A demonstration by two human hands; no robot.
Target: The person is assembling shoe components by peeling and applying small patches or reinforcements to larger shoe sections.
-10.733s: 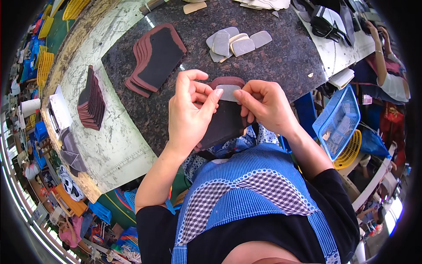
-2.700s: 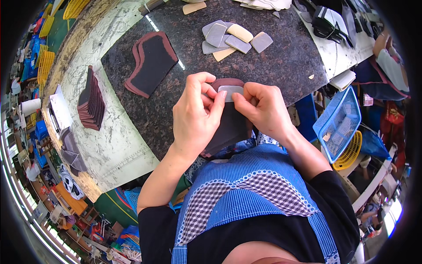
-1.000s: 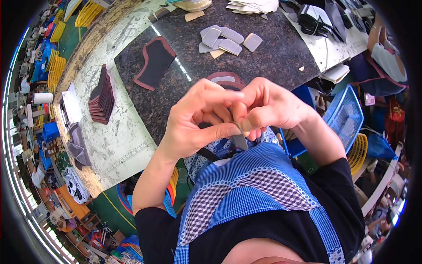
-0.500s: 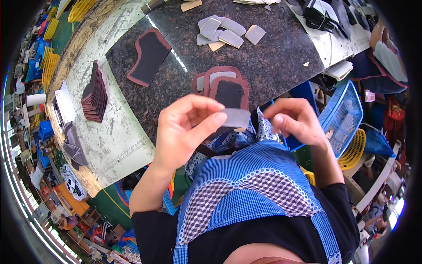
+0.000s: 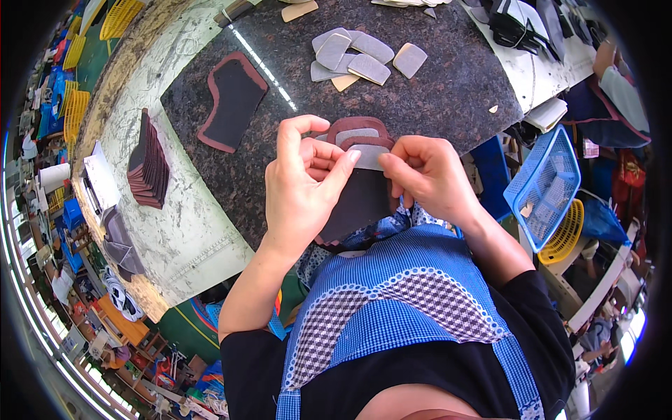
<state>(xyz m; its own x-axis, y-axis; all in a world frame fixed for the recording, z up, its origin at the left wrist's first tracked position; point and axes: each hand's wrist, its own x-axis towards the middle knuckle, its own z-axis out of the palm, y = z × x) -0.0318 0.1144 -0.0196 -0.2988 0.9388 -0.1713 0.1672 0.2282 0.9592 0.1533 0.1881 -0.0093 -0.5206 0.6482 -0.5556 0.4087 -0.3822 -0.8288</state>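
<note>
A small grey patch [image 5: 369, 158] with rounded corners is pinched between my two hands. My left hand [image 5: 297, 182] has its thumb on the patch's left end, with the index finger raised and bent. At the right end, thumb and fingertips of my right hand [image 5: 434, 178] are closed on it. The patch lies over the upper part of a black panel with a maroon border [image 5: 358, 203], at the table's near edge. Just behind, another maroon-edged panel [image 5: 357, 123] carries a similar grey patch. My fingers hide part of these pieces.
Several loose grey patches [image 5: 367, 49] lie farther back on the dark stone slab [image 5: 448, 98]. To the left are a single maroon-edged black panel [image 5: 234, 98] and a fanned stack of panels [image 5: 148, 171]. A blue basket [image 5: 539, 189] stands at the right.
My left hand has carried the grey patch forward onto the black panel's upper part. My right hand has moved left and now grips the patch's other end.
</note>
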